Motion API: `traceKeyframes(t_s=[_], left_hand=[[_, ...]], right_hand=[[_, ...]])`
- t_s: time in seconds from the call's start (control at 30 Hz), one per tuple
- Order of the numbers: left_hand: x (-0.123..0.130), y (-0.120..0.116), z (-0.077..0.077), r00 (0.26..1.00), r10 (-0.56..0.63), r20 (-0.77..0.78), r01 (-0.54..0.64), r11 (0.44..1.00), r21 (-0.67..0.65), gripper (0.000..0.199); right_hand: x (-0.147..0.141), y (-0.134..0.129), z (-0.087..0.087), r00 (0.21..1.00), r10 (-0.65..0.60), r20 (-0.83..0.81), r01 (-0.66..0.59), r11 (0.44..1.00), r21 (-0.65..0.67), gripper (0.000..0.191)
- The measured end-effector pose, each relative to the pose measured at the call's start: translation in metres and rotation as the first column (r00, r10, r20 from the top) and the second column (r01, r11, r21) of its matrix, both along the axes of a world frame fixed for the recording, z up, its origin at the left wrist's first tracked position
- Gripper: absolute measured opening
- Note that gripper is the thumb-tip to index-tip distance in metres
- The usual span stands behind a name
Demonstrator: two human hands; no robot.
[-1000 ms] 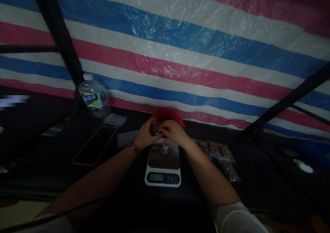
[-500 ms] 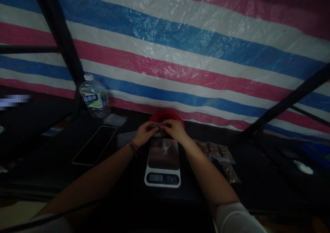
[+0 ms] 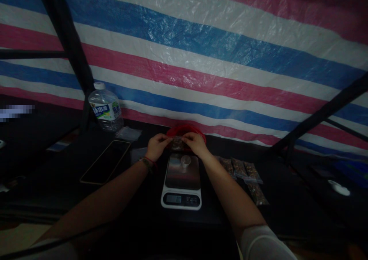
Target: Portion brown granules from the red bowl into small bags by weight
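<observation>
Clear bag [image 3: 177, 145] with brown contents is held up between both hands, just past the scale's far edge, in front of the red bowl [image 3: 184, 128]. Top edge runs left-right, roughly level; body hangs down from it toward the scale. Long axis: can't tell, lower part is dim and foreshortened. Grip, left hand [image 3: 156, 147]: thumb and fingers pinched on the bag's upper left corner. Grip, right hand [image 3: 195, 143]: same on the upper right corner. Scale [image 3: 183, 183] sits on the table [image 3: 138, 202], long axis pointing away from the person, display at near end, small clear cup [image 3: 185, 161] on the plate's far half. Filled bags [image 3: 239, 167] lie right of the right forearm; phone [image 3: 106, 162] lies left, angled.
</observation>
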State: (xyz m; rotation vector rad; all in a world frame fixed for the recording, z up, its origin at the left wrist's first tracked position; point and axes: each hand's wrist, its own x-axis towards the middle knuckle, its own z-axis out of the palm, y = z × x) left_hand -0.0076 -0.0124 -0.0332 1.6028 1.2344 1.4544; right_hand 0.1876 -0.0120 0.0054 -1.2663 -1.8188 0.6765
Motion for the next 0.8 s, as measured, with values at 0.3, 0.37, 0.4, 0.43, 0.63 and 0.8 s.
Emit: traceKeyframes(t_s=[0.3,0.37,0.4,0.43,0.63,0.8], left_hand=[[-0.001,0.001,0.001,0.994,0.061,-0.090,-0.063,0.998,-0.023,0.030],[-0.003,0.002,0.001,0.997,0.023,-0.074,-0.023,1.000,0.003,0.030],[-0.003,0.002,0.001,0.998,0.004,-0.064,-0.002,1.000,0.019,0.030],[-0.003,0.002,0.001,0.998,-0.016,-0.053,0.018,0.999,0.031,0.029],[-0.002,0.000,0.000,0.999,-0.032,-0.023,0.032,0.999,0.024,0.027],[-0.004,0.001,0.000,0.999,-0.040,0.023,0.040,0.999,-0.009,0.030]], right_hand=[[-0.001,0.000,-0.004,0.995,0.095,0.006,-0.095,0.995,0.018,0.014],[-0.001,0.002,-0.006,1.000,0.026,-0.005,-0.026,0.999,0.035,0.015],[0.000,0.004,-0.007,1.000,0.003,-0.016,-0.002,0.999,0.037,0.016],[0.001,0.005,-0.009,0.999,-0.014,-0.030,0.015,0.999,0.039,0.016],[0.005,0.008,-0.012,0.999,-0.020,-0.039,0.022,0.998,0.066,0.017],[0.003,0.004,-0.007,0.999,0.008,-0.037,-0.005,0.997,0.074,0.017]])
